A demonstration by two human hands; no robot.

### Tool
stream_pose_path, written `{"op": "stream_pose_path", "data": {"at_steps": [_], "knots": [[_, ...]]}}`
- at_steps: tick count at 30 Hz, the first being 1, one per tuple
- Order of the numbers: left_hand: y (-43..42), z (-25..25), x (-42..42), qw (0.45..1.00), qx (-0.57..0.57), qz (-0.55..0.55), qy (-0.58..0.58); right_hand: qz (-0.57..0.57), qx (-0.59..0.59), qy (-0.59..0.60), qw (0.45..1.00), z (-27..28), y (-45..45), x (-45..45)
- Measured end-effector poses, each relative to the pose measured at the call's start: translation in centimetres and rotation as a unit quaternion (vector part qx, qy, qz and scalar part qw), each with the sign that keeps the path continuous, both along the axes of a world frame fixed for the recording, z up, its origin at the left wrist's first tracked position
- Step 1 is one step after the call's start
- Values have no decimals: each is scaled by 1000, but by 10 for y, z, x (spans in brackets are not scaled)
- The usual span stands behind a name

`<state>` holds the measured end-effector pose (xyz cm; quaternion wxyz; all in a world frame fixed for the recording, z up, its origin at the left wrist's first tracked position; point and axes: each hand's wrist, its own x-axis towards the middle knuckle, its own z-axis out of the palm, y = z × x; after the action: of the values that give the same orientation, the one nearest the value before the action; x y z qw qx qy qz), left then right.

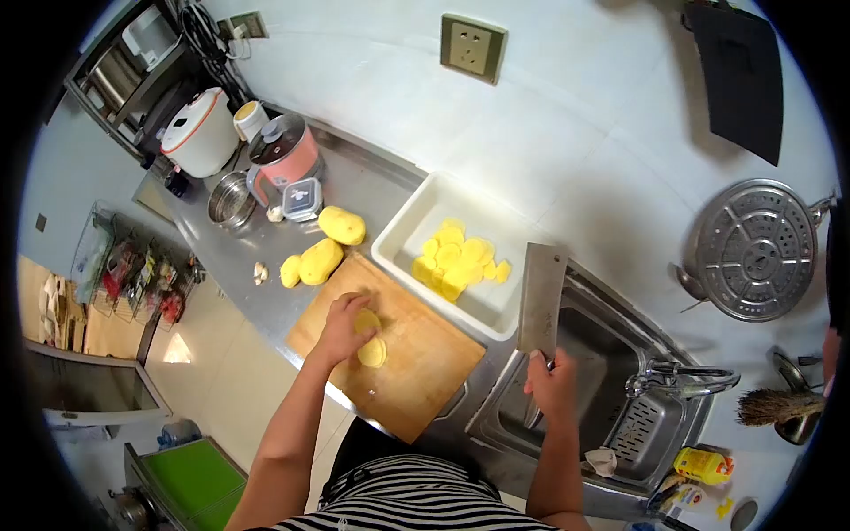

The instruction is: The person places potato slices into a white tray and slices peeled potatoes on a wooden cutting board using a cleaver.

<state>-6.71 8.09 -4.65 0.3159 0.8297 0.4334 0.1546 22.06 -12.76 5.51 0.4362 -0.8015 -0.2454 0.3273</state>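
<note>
Watching this one through the head camera from my end, and I'd call it partway through. There's a decent heap of thin potato slices [452, 265] in the white tray [496, 305], and a few more slices [373, 352] lie on the cutting board [421, 354]. Past the board's far-left edge sit two uncut potatoes [342, 226] plus a smaller yellow lump [289, 271]; can't tell if that's whole or a cut end. So by my reckoning there's a fair bit left to slice.

Hands: my left hand [343, 329] is bent over the slices on the board, fingers slightly curled. Can't tell whether it's pinching or just resting there. My right hand [551, 386] is wrapped around the handle of a cleaver [539, 301], blade up, between the tray and the sink [584, 354].

The counter [221, 248] is shiny metal and pretty busy: garlic [260, 273], a little lidded box [303, 199], a steel basket [232, 202], a pink pot [288, 164] and a white rice cooker [197, 133] at the far end. White wall behind, with a socket [474, 48] and a steamer plate [757, 250] hanging on the right. Pale tiled floor [212, 372] down to the left.
</note>
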Motion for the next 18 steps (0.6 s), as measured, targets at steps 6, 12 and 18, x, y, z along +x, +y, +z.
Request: {"op": "stream_pose_path", "data": {"at_steps": [6, 12, 18], "knots": [[1, 7, -6, 983, -13, -107, 147, 41, 8, 28, 999, 7, 7, -16], [-26, 3, -20, 984, -45, -87, 148, 200, -51, 57, 977, -12, -5, -48], [-50, -10, -31, 989, -111, 5, 101, 260, -79, 164, 948, -92, -15, -82]]}}
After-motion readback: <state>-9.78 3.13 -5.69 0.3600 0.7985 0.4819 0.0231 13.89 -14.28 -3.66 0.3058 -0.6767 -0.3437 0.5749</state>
